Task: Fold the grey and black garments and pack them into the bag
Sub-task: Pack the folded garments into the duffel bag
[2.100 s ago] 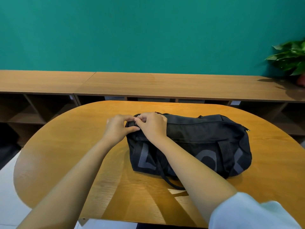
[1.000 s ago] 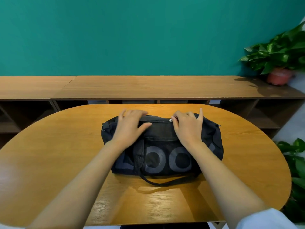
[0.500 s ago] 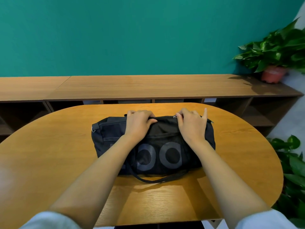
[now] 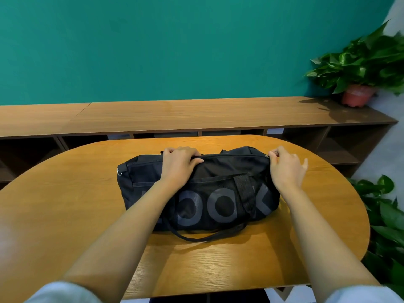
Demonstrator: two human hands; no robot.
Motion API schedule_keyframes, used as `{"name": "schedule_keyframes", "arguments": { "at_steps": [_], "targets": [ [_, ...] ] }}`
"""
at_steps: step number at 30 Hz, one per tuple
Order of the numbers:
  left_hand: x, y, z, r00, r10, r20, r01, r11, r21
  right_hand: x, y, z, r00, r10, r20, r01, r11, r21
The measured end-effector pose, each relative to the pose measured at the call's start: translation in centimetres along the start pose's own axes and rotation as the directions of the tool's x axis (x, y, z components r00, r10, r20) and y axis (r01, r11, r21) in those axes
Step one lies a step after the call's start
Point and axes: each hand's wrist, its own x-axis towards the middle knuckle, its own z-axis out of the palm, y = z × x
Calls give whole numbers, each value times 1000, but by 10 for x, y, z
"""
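One black bag [image 4: 218, 178] lies on the oval wooden desk [image 4: 65, 204], its long axis running left to right and its big grey letters facing the person. Its zip runs along the top ridge, and a strap [image 4: 207, 237] loops out on the near side. The bag sits nearer the desk's far edge, with wide wood showing to its left, right and front. A low shelf unit [image 4: 196, 114] stands beyond, with a potted plant [image 4: 358, 68] on its right end. Both forearms reach forward. The left hand [image 4: 179, 165] grips the bag's top left of centre, fingers curled over the ridge. The right hand [image 4: 286, 169] pinches the zip pull [image 4: 267, 156] at the bag's right end, its other fingers loosely spread.
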Motion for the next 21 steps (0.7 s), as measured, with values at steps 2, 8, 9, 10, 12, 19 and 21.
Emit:
{"name": "schedule_keyframes", "arguments": {
  "at_steps": [2, 8, 9, 10, 12, 19, 21],
  "targets": [
    [-4, -8, -5, 1000, -20, 17, 20, 1000, -13, 1, 0, 0, 995, -84, 57, 78, 992, 96],
    [-20, -64, -46, 986, -145, 87, 141, 988, 56, 3, 3, -4, 891, -325, 318, 291, 945, 150],
    [-23, -72, -53, 979, -173, 104, 165, 983, 80, 2, 2, -4, 887, -333, 321, 307, 943, 130],
    [-27, -81, -59, 972, -201, 123, 189, 977, 103, 1, 0, -4, 886, -338, 317, 322, 941, 105],
    [-33, -94, -69, 954, -242, 178, 216, 964, 153, 0, -7, -4, 885, -337, 321, 342, 939, 42],
    [-30, -90, -72, 966, -243, 88, 222, 955, 198, 7, -32, -3, 905, -316, 285, 366, 919, -144],
    [-17, -86, -74, 968, -248, 21, 242, 956, 163, 14, -40, -3, 924, -319, 212, 351, 926, -139]
  ]
}}
